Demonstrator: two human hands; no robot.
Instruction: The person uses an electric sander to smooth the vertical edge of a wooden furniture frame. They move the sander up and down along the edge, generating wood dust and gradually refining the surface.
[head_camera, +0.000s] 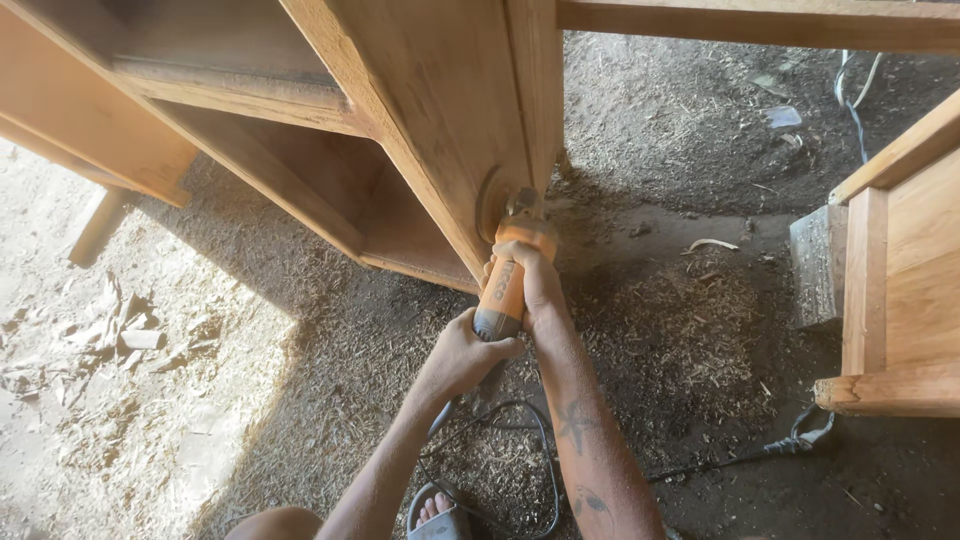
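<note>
An orange angle grinder (508, 270) with a round sanding disc (491, 203) presses against the side panel of a large wooden cabinet (440, 110). My left hand (466, 352) is wrapped around the rear end of the grinder's handle. My right hand (532, 282) grips the body further forward, near the disc head. The disc sits low on the panel, close to its bottom corner. A black power cord (540, 450) loops on the ground from the tool's back end.
The ground is covered in sawdust and wood shavings (690, 330). Another wooden furniture piece (900, 290) stands at the right. A cable (760, 452) runs along the ground toward it. My sandaled foot (436, 512) shows at the bottom. A wooden beam (760, 20) crosses the top.
</note>
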